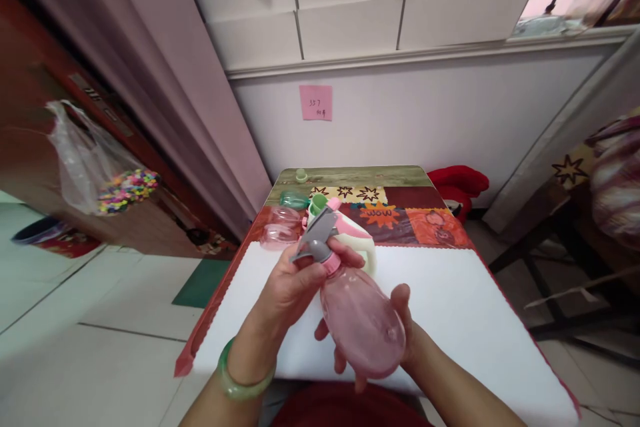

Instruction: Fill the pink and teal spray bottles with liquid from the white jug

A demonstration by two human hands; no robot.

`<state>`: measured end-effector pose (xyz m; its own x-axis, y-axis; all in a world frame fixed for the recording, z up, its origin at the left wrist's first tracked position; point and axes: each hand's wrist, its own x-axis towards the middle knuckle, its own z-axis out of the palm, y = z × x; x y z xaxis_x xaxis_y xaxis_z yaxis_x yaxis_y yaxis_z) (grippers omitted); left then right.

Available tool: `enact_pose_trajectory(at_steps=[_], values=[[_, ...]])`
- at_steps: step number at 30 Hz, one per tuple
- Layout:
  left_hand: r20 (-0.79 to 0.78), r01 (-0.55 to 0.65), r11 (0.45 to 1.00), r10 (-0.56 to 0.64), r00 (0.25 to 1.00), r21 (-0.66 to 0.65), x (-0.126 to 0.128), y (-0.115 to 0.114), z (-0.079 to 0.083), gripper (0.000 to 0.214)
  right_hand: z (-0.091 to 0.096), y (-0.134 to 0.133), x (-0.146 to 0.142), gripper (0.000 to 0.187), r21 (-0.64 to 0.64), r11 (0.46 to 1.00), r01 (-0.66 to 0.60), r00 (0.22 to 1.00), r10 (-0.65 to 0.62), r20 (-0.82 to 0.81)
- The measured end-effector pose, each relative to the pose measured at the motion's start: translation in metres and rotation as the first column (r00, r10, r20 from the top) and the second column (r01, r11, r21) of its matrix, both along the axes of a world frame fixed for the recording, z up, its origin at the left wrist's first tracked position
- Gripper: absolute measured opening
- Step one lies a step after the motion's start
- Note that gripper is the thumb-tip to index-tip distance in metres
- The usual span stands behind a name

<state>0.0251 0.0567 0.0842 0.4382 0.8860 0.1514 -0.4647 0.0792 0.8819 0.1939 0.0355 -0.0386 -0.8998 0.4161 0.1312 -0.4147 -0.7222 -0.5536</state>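
Both hands hold a translucent pink spray bottle (363,323) above the table's front half, tilted with its base toward my lower right. My left hand (293,283) is closed about the neck, its thumb and fingers at the pink collar (331,263) below the grey trigger head (320,240). The body rests in my right hand (406,317), whose thumb lies along the side and whose fingertips show beneath. Just behind stands a cream and pink container (367,250), partly hidden by the spray head and left hand. A green ring-shaped part (318,204) is beside it.
Clear pink bottles (280,237) and a green bottle (294,199) lie at the table's left. A small pale green cap (301,175) sits at the back. White cloth (465,320) covers the table's front. A dark stool (560,260) stands right; a wall is behind.
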Motion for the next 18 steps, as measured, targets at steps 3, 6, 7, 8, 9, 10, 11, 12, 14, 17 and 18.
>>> enact_pose_trajectory(at_steps=[3, 6, 7, 8, 9, 10, 11, 12, 14, 17, 18], values=[[-0.014, -0.031, 0.995, 0.033, 0.999, 0.099, -0.012, 0.0, -0.002, 0.026, -0.003, -0.006, 0.001, 0.125, -0.083, 0.994, 0.065, 0.995, -0.071, -0.065], [-0.042, -0.011, 0.988, 0.018, 0.999, 0.154, -0.019, 0.001, -0.001, 0.033, -0.001, -0.009, -0.004, 0.11, -0.181, 0.979, 0.096, 0.989, -0.114, -0.092], [-0.041, -0.005, 0.986, 0.012, 0.999, 0.166, -0.021, 0.001, 0.001, 0.035, 0.001, -0.009, -0.006, 0.109, -0.199, 0.976, 0.084, 0.988, -0.107, -0.109], [-0.035, -0.001, 0.984, 0.007, 0.999, 0.177, -0.022, 0.002, 0.002, 0.035, 0.003, -0.009, -0.009, 0.11, -0.204, 0.977, 0.062, 0.987, -0.09, -0.131], [-0.026, 0.003, 0.981, 0.002, 1.0, 0.193, -0.024, 0.002, 0.003, 0.036, 0.006, -0.009, -0.012, 0.113, -0.198, 0.98, 0.037, 0.986, -0.067, -0.151], [-0.02, 0.005, 0.978, -0.001, 1.0, 0.209, -0.026, 0.003, 0.005, 0.035, 0.008, -0.009, -0.015, 0.114, -0.186, 0.982, 0.016, 0.986, -0.046, -0.162], [-0.015, 0.0, 0.976, 0.004, 1.0, 0.218, -0.027, 0.003, 0.006, 0.034, 0.011, -0.009, -0.017, 0.113, -0.173, 0.985, 0.007, 0.986, -0.036, -0.162], [-0.011, -0.011, 0.975, 0.014, 1.0, 0.223, -0.028, 0.004, 0.008, 0.032, 0.013, -0.01, -0.019, 0.111, -0.16, 0.987, 0.018, 0.987, -0.043, -0.154], [0.008, -0.039, 0.975, 0.039, 0.999, 0.221, -0.03, 0.004, 0.011, 0.03, 0.017, -0.013, -0.022, 0.105, -0.141, 0.985, 0.095, 0.987, -0.112, -0.119], [0.042, -0.07, 0.976, 0.062, 0.997, 0.206, -0.03, 0.004, 0.015, 0.028, 0.025, -0.018, -0.028, 0.104, -0.095, 0.967, 0.235, 0.968, -0.242, -0.07], [0.047, -0.072, 0.977, 0.064, 0.997, 0.201, -0.029, 0.003, 0.016, 0.029, 0.029, -0.02, -0.03, 0.106, -0.073, 0.959, 0.272, 0.959, -0.277, -0.054]])
